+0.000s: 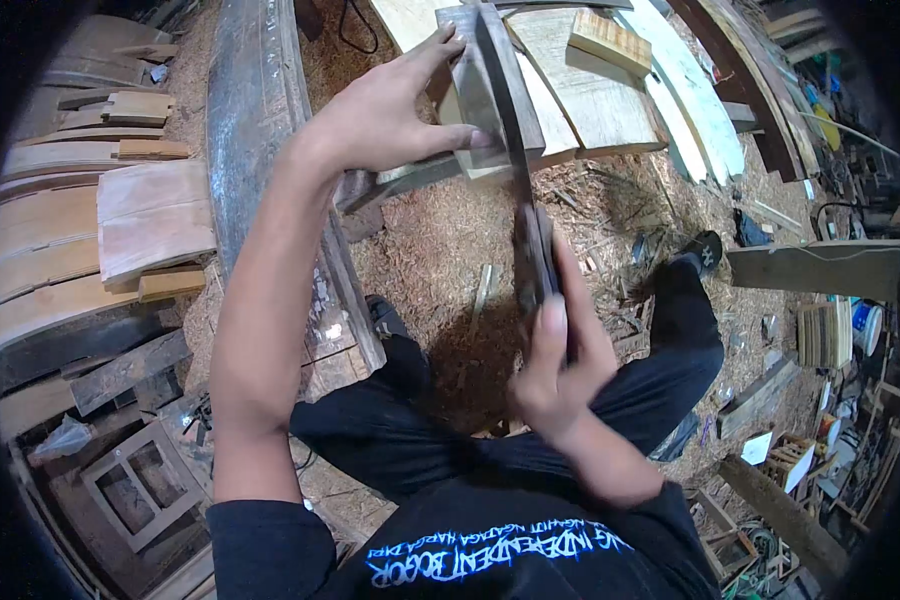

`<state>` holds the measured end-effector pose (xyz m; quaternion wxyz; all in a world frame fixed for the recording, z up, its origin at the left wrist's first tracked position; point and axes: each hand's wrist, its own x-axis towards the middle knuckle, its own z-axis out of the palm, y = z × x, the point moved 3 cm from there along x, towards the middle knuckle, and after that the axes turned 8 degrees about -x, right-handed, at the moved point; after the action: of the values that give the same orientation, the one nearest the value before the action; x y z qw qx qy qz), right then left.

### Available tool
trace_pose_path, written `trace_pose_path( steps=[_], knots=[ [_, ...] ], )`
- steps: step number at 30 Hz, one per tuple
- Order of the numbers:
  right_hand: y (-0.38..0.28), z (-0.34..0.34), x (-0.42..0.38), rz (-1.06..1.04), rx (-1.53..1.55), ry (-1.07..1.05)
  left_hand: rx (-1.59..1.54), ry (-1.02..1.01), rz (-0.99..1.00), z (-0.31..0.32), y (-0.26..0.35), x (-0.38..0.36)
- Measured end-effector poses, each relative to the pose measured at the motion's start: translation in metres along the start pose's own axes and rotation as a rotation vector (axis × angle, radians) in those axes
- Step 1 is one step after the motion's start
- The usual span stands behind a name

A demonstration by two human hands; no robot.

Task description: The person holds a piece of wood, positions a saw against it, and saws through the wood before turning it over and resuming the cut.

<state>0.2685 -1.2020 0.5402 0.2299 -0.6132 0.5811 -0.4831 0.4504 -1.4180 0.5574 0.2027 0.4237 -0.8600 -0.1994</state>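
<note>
My left hand [390,110] reaches forward and presses its fingers and thumb against a grey rectangular block [475,95] that rests on a pale board. My right hand [560,350] is closed around the dark handle of a long blade [510,130], which lies across the top of the block and points away from me. The blade's edge touches the block beside my left thumb. My legs in dark trousers are spread below, on the sawdust.
Sawdust and wood chips [450,240] cover the floor. A long dark beam [260,130] runs along my left. Stacked planks [80,220] lie further left, pale boards [610,90] ahead, and lumber with clutter [820,270] stands at the right.
</note>
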Motion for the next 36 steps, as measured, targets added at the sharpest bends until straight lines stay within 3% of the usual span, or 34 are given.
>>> trace_pose_path(
  steps=[6,11,12,14,16,18,22,24,26,27,28,30,31,32,36],
  knots=[
    [0.005,-0.016,-0.051,-0.178,-0.023,0.033,-0.014,-0.051,-0.066,-0.003,-0.002,0.003],
    [0.008,0.001,-0.001,-0.128,-0.014,0.079,0.063,-0.027,-0.067,0.0,0.002,0.001],
    [0.004,0.004,0.003,0.085,-0.024,-0.011,0.066,-0.021,-0.067,0.001,0.002,-0.001],
    [0.011,0.011,-0.002,-0.109,0.005,0.095,0.023,-0.036,-0.066,0.0,-0.003,0.002],
    [0.012,-0.005,-0.034,-0.116,-0.058,0.047,0.013,-0.062,-0.067,-0.003,-0.004,0.003],
    [0.013,-0.011,-0.053,-0.064,0.071,0.076,0.006,-0.083,-0.073,-0.003,-0.007,0.004],
    [0.007,-0.002,-0.017,-0.109,-0.112,0.075,-0.003,-0.046,-0.014,0.002,-0.002,-0.001],
    [0.01,0.005,0.002,-0.083,0.004,0.126,0.016,-0.021,-0.021,-0.003,0.002,0.0],
    [0.01,0.004,0.0,0.199,0.187,-0.007,-0.039,-0.008,-0.047,0.003,-0.004,-0.001],
    [0.016,0.001,-0.001,0.222,0.306,0.091,-0.102,0.02,-0.032,0.009,-0.012,-0.002],
    [0.02,-0.012,-0.004,0.128,0.203,0.127,-0.098,0.029,-0.036,0.009,-0.011,-0.002],
    [0.017,-0.036,0.013,-0.345,-0.284,0.301,-0.143,0.03,-0.057,0.01,-0.01,-0.004],
    [0.027,-0.035,0.007,-0.102,0.267,0.291,-0.158,0.046,-0.014,0.01,-0.011,-0.004],
    [0.038,-0.043,0.007,0.038,0.168,0.202,-0.154,0.047,-0.015,0.013,-0.013,-0.005],
    [0.086,-0.045,0.028,0.044,0.151,0.18,-0.203,0.111,-0.016,0.018,-0.02,-0.003]
  ],
)
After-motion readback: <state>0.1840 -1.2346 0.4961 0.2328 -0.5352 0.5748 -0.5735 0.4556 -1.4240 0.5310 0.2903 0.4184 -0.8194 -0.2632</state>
